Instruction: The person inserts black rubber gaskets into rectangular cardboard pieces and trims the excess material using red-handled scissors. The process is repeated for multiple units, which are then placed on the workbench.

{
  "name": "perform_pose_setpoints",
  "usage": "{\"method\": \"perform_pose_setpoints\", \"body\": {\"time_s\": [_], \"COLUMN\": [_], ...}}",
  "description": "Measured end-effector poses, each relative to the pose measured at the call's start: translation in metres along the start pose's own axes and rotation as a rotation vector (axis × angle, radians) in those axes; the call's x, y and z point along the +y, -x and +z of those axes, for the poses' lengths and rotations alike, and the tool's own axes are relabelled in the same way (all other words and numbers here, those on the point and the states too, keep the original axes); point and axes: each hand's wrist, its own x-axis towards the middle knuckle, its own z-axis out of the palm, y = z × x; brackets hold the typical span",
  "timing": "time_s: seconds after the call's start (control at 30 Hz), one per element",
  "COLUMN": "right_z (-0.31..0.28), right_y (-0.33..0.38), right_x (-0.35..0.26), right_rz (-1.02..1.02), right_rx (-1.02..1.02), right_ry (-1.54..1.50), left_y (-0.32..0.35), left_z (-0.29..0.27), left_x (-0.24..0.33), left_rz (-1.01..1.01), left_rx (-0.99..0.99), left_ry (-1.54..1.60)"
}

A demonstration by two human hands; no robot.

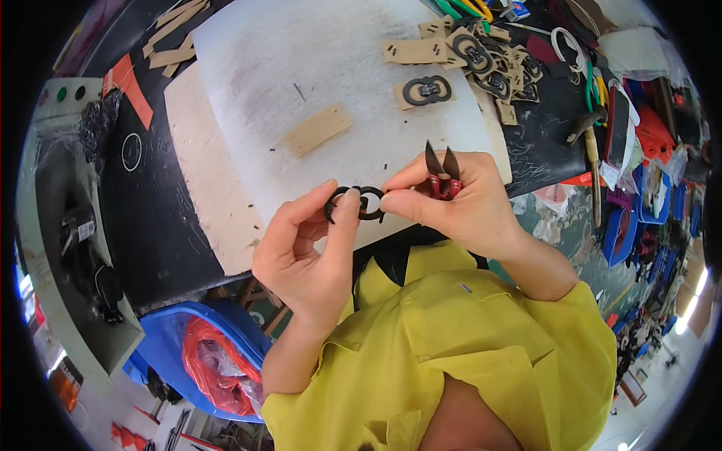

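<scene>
Above the near edge of the white work sheet, my left hand [304, 252] pinches a black double-ring buckle [374, 201] between thumb and fingers. The fingertips of my right hand [477, 203] meet the buckle's right ring. Tucked in that same hand is a pair of red-handled thread snips [444, 180], blades pointing away from me. Beyond my hands a bare tan strip [319, 129] lies on the sheet. Farther right, another black buckle [426, 91] sits on a tan piece.
At the far right is a heap of tan pieces with black buckles [492, 64]. A hammer [591, 146] lies at the table's right side. Tan strips [174, 34] and an orange-red piece [129, 90] lie far left. Below left stands a blue bin [169, 349] holding red plastic.
</scene>
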Motion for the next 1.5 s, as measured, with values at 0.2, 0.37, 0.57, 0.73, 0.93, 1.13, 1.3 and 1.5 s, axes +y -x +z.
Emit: {"method": "perform_pose_setpoints", "body": {"time_s": [0.2,0.37,0.57,0.73,0.93,1.13,1.3,1.5], "right_z": [0.004,0.0,-0.003,-0.008,-0.019,-0.007,-0.007,-0.011], "right_y": [-0.002,0.0,-0.002,-0.007,-0.009,-0.002,-0.003,-0.003], "right_x": [0.022,0.016,0.016,0.019,0.002,-0.011,-0.011,-0.01], "right_rz": [-0.927,-1.058,-1.101,-1.098,-0.642,-0.669,-0.655,-0.536], "right_rx": [0.133,0.073,-0.022,0.09,0.197,-0.143,-0.196,-0.217], "right_ry": [0.581,0.783,0.873,0.93,0.509,0.392,0.471,0.376], "left_y": [0.0,-0.001,-0.004,-0.018,-0.068,-0.039,-0.026,-0.018], "left_z": [-0.001,-0.005,-0.004,-0.009,-0.019,-0.015,-0.023,-0.026], "left_x": [-0.002,0.002,0.0,-0.004,-0.022,-0.013,0.006,0.011], "left_rz": [0.039,0.034,-0.001,0.001,0.671,0.056,-0.172,-0.268], "left_rx": [0.046,-0.008,-0.018,-0.274,-0.099,-0.207,-0.323,-0.34], "left_ry": [-0.056,-0.119,-0.098,0.077,-0.793,-0.193,0.203,0.296]}}
